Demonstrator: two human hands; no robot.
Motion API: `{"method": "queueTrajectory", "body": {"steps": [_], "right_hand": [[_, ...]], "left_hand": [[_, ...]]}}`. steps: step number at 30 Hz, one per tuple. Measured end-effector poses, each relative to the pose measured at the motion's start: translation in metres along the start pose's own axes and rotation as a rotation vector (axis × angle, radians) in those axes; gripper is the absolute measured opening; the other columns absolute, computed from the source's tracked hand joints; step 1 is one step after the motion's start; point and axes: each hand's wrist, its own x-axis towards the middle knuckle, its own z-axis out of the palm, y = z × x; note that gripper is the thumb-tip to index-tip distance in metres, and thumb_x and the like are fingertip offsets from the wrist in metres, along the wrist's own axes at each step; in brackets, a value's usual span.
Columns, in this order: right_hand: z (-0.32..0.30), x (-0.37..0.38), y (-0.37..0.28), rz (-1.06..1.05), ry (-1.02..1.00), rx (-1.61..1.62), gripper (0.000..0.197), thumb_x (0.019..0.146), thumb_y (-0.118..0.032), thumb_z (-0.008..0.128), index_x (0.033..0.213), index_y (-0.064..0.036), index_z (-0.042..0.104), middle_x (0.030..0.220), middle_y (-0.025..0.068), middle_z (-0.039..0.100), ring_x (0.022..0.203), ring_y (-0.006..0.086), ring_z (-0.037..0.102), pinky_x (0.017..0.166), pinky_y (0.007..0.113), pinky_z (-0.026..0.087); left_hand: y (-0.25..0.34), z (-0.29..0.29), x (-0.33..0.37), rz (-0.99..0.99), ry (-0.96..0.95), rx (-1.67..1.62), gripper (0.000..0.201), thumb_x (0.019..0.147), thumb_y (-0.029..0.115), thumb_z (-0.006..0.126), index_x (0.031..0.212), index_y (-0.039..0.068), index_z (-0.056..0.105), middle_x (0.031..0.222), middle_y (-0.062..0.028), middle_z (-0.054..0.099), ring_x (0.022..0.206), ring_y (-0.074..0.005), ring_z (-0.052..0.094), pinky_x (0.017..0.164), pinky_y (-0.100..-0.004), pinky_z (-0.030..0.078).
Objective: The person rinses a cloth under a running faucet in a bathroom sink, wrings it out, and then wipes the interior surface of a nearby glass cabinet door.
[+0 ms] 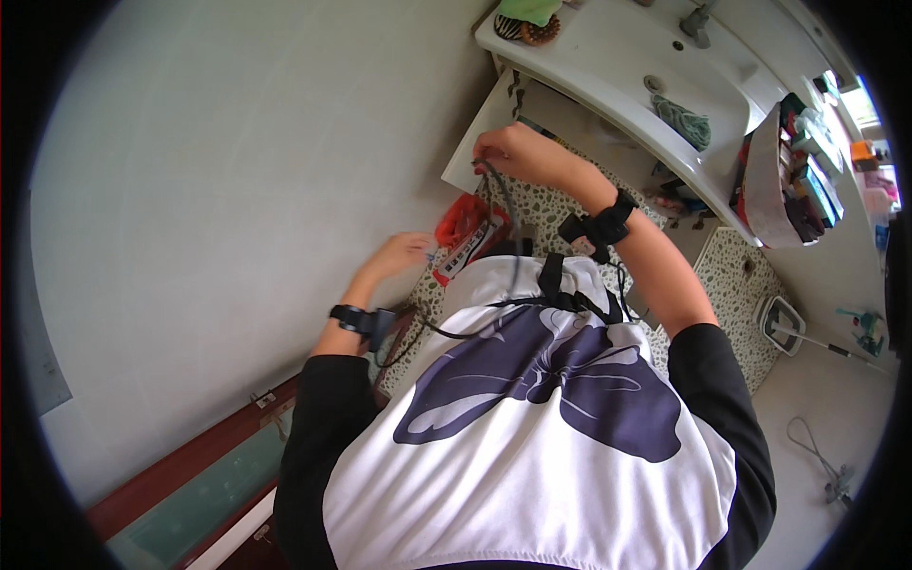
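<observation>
My right hand [518,152] is raised in front of the open cabinet door [478,128] under the washbasin, fingers pinched together. What they pinch is too small to make out; a dark cord [508,195] loops down just below them. Beneath that hand is a red plastic bag [459,220], beside a red and white printed package [467,249]. To the left of the bag, my left hand [399,253] reaches toward it near the pale wall, fingers stretched out and apparently holding nothing. Black bands with small devices circle both my wrists.
A white washbasin [608,57] holding a grey-green cloth [682,123] spans the upper right. A basket [768,180] of packages stands at its right end. A mop [784,325] leans by the right wall. A red-brown framed door [190,484] lies lower left, above pebble-patterned flooring [741,285].
</observation>
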Motion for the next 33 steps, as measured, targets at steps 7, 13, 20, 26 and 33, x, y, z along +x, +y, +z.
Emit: {"method": "queueTrajectory", "body": {"steps": [7, 13, 20, 26, 33], "right_hand": [[0.01, 0.002, 0.018, 0.1, -0.263, -0.501, 0.019, 0.079, -0.02, 0.057, 0.078, -0.0007, 0.058, 0.075, 0.0158, 0.061, 0.073, 0.0327, 0.058, 0.063, 0.041, 0.046], [0.034, 0.014, -0.005, 0.029, -0.279, -0.191, 0.02, 0.079, -0.018, 0.06, 0.083, 0.0001, 0.055, 0.071, 0.0143, 0.061, 0.068, 0.0259, 0.059, 0.06, 0.034, 0.046], [0.062, 0.03, -0.03, 0.135, -0.244, 0.551, 0.031, 0.086, -0.024, 0.056, 0.104, -0.0034, 0.042, 0.069, 0.0058, 0.056, 0.069, 0.0103, 0.054, 0.061, 0.025, 0.043], [0.066, 0.025, -0.032, 0.31, -0.295, 0.764, 0.039, 0.089, -0.034, 0.048, 0.109, -0.0014, 0.039, 0.079, 0.0072, 0.058, 0.07, 0.0094, 0.054, 0.063, 0.023, 0.042], [0.074, 0.014, -0.016, 0.217, -0.276, 0.871, 0.035, 0.087, -0.009, 0.044, 0.119, -0.0013, 0.031, 0.099, 0.0119, 0.053, 0.086, 0.0141, 0.053, 0.07, 0.024, 0.042]], "left_hand": [[0.138, -0.026, -0.096, 0.076, 0.23, -0.238, 0.034, 0.09, 0.014, 0.043, 0.119, -0.002, 0.046, 0.114, -0.0122, 0.054, 0.106, -0.0178, 0.05, 0.092, -0.0305, 0.037], [0.181, -0.006, -0.102, 0.32, 0.686, 0.391, 0.038, 0.085, 0.014, 0.052, 0.12, 0.001, 0.045, 0.115, -0.013, 0.054, 0.109, -0.0208, 0.05, 0.094, -0.0317, 0.036], [0.179, 0.002, -0.064, 0.402, 0.392, 0.23, 0.043, 0.082, 0.009, 0.055, 0.124, 0.004, 0.043, 0.118, -0.0104, 0.052, 0.112, -0.0204, 0.048, 0.095, -0.0333, 0.037], [0.178, -0.003, -0.052, 0.381, 0.344, 0.283, 0.034, 0.082, 0.01, 0.055, 0.115, 0.004, 0.048, 0.105, -0.0085, 0.057, 0.078, -0.0133, 0.059, 0.065, -0.0266, 0.047], [0.177, 0.002, -0.05, 0.206, 0.265, 0.302, 0.019, 0.082, 0.019, 0.057, 0.091, 0.002, 0.058, 0.068, -0.0046, 0.06, 0.059, -0.0141, 0.056, 0.054, -0.0256, 0.043]]}}
